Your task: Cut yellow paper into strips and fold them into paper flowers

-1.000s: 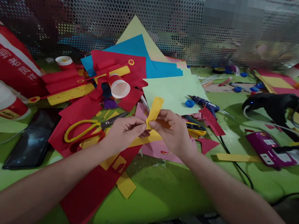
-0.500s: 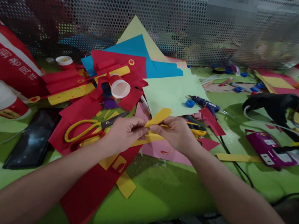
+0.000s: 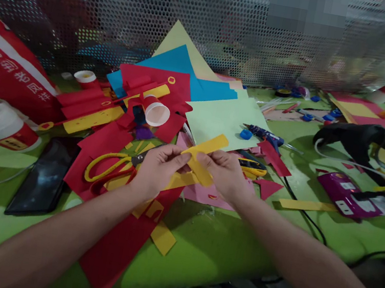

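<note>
Left hand (image 3: 159,167) and right hand (image 3: 228,174), close together, pinch yellow paper (image 3: 212,146) over the worktop (image 3: 219,248) — one folded strip or two, unclear. A light, even pinch should avoid creases. Between eight and nine o'clock, one pair of scissors (image 3: 130,159), then one smartphone (image 3: 43,177); at two, one glue gun (image 3: 264,134).

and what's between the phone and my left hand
In the head view, red paper and the scissors lie between the phone and your left hand, the scissors nearer the hand.
</note>
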### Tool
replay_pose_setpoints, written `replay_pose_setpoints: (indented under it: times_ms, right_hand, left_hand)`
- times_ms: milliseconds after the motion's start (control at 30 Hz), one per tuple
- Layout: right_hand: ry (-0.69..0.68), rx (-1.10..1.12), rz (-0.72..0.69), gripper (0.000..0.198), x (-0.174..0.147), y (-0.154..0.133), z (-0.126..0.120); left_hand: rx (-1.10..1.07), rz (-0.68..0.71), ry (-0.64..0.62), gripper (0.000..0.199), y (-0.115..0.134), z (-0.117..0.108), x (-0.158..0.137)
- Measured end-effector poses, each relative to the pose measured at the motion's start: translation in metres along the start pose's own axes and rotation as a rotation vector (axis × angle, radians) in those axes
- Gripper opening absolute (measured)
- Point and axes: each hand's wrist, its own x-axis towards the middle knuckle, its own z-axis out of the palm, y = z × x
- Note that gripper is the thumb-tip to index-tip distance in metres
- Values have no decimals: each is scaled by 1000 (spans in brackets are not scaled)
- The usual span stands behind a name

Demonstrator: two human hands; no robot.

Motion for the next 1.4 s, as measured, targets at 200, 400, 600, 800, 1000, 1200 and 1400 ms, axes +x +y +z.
replay_pose_setpoints:
  times_ms: [200,400,600,800,1000,1200,1400]
  right_hand:
    - [-117,-66,-19,25,15,3,-16]
    - [-164,-150,-147,25,12,7,-14]
    - [-106,-157,-58,34,7,6,-9]
    - [-43,-118,-82,40,7,7,-5]
    - [-31,-23,-104,41,6,5,-2]
    - [13,41,-95,39,3,5,2]
    - [58,44,-84,39,1,8,4]
  left_hand:
    - [-80,-161,-15,27,11,-4,4]
    - [-82,-136,2,25,8,1,1]
    - [19,-133,39,23,7,4,-2]
    - [2,-130,26,18,6,5,-3]
    - [-57,-153,-9,15,5,4,-2]
    - [-100,-156,-31,19,5,4,-4]
    - [-45,-137,-66,22,6,4,-5]
